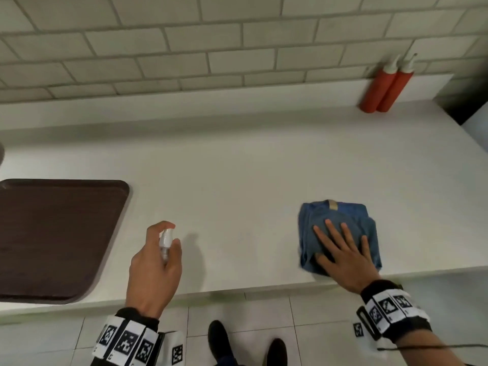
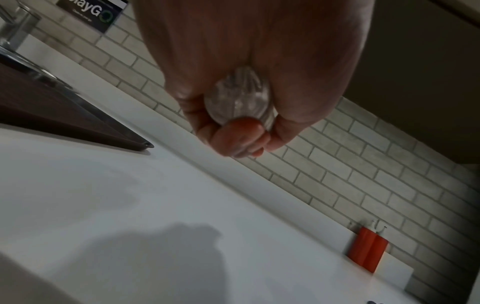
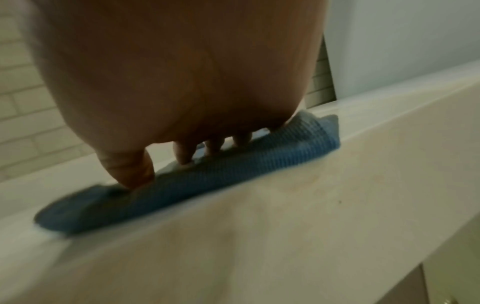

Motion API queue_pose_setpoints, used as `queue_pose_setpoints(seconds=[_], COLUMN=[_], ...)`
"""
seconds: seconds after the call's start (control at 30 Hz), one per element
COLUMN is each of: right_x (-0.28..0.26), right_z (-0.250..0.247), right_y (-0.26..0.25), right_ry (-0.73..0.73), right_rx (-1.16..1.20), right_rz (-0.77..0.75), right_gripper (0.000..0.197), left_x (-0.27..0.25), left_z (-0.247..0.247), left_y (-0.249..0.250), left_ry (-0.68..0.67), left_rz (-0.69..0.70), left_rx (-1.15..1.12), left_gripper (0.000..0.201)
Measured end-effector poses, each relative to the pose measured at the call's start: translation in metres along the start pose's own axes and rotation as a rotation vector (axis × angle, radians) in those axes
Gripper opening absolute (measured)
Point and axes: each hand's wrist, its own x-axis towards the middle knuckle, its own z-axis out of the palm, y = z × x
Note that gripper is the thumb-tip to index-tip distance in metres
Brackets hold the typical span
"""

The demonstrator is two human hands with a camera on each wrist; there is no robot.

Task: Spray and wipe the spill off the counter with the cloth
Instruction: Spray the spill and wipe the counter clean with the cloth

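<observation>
one spray bottle [image 1: 165, 243]: small, clear plastic cylinder with a white pump head, gripped in the curled left hand [image 1: 154, 262] above the counter [image 1: 237, 175], index finger over the pump. one cloth [image 1: 340, 215]: blue, ribbed weave, folded to a rough square, lying at the counter's front edge; the right hand [image 1: 343, 256] presses flat on it, fingers straight and spread. one tray [image 1: 52, 233]: dark brown, rounded corners, at left. two red squeeze bottles [image 1: 384, 87] with white nozzles, touching, against the tiled wall [image 1: 184, 48]. counter smooth, white.

Folded blue cloth [image 1: 340, 228] at counter [image 1: 237, 167] front edge
</observation>
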Motion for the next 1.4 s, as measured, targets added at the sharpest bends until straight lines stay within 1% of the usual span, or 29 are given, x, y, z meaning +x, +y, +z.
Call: queue_pose_setpoints(seconds=[0.07, 0.1, 0.2, 0.23, 0.3, 0.33, 0.4, 0.5, 0.57, 0.63, 0.77, 0.83, 0.9, 0.97, 1.07, 1.13, 1.17, 1.27, 1.33, 1.4], right_x=[0.004, 0.004, -0.006, -0.009, -0.012, -0.012, -0.009, -0.005, -0.006, -0.008, -0.022, -0.028, -0.032, -0.035, -0.036, -0.033, -0.031, -0.027, -0.026, -0.025], right_z=[-0.01, -0.013, -0.02, -0.021, -0.02, -0.018, -0.013, -0.007, -0.005, 0.0, 0.016, 0.019, 0.018, 0.015, 0.017, 0.017, 0.016, 0.013, 0.012, 0.011], right_y=[0.018, 0.024, 0.042, 0.048, 0.055, 0.055, 0.048, 0.03, 0.018, 0.004, -0.042, -0.053, -0.05, -0.039, -0.025, -0.023, -0.025, -0.039, -0.052, -0.067], right_ry=[-0.005, 0.021, 0.209, 0.241, 0.222, 0.195, 0.17, 0.192, 0.206, 0.193, 0.113, 0.112, 0.147, 0.21, 0.234, 0.257, 0.271, 0.325, 0.337, 0.331], right_rx=[0.051, 0.079, 0.193, 0.219, 0.242, 0.23, 0.187, 0.14, 0.133, 0.122, 0.095, 0.104, 0.152, 0.189, 0.169, 0.152, 0.136, 0.11, 0.139, 0.159], right_rz=[0.034, 0.053, 0.189, 0.251, 0.338, 0.35, 0.329, 0.264, 0.209, 0.099, -0.198, -0.26, -0.226, -0.135, -0.019, -0.003, -0.007, -0.032, -0.054, -0.071], right_gripper=[0.072, 0.069, 0.065, 0.065, 0.068, 0.07, 0.073, 0.073, 0.08, 0.085, 0.079, 0.072, 0.065, 0.061, 0.066, 0.067, 0.061, 0.033, 0.024, 0.022], left_x=[-0.01, -0.014, -0.027, -0.03, -0.036, -0.038, -0.042, -0.046, -0.046, -0.047, -0.05, -0.053, -0.055, -0.057, -0.061, -0.062, -0.062, -0.059, -0.055, -0.049], left_z=[0.008, 0.011, 0.015, 0.017, 0.02, 0.023, 0.028, 0.038, 0.047, 0.057, 0.075, 0.08, 0.08, 0.078, 0.073, 0.069, 0.067, 0.061, 0.055, 0.047], left_y=[0.01, 0.014, 0.025, 0.027, 0.031, 0.033, 0.039, 0.048, 0.054, 0.061, 0.077, 0.083, 0.084, 0.082, 0.074, 0.069, 0.066, 0.057, 0.051, 0.045], left_ry=[-0.033, -0.044, -0.055, -0.054, -0.059, -0.063, -0.074, -0.107, -0.13, -0.151, -0.191, -0.207, -0.207, -0.197, -0.165, -0.154, -0.151, -0.146, -0.142, -0.127], left_rz=[0.013, 0.016, 0.018, 0.019, 0.019, 0.019, 0.02, 0.048, 0.074, 0.102, 0.154, 0.181, 0.194, 0.193, 0.165, 0.141, 0.135, 0.122, 0.114, 0.098], left_rx=[-0.011, -0.015, -0.029, -0.033, -0.042, -0.046, -0.065, -0.081, -0.097, -0.115, -0.137, -0.138, -0.135, -0.136, -0.128, -0.124, -0.124, -0.143, -0.161, -0.19], left_gripper=[0.03, 0.034, 0.044, 0.045, 0.045, 0.046, 0.047, 0.046, 0.046, 0.046, 0.046, 0.045, 0.043, 0.042, 0.041, 0.04, 0.04, 0.041, 0.04, 0.04])
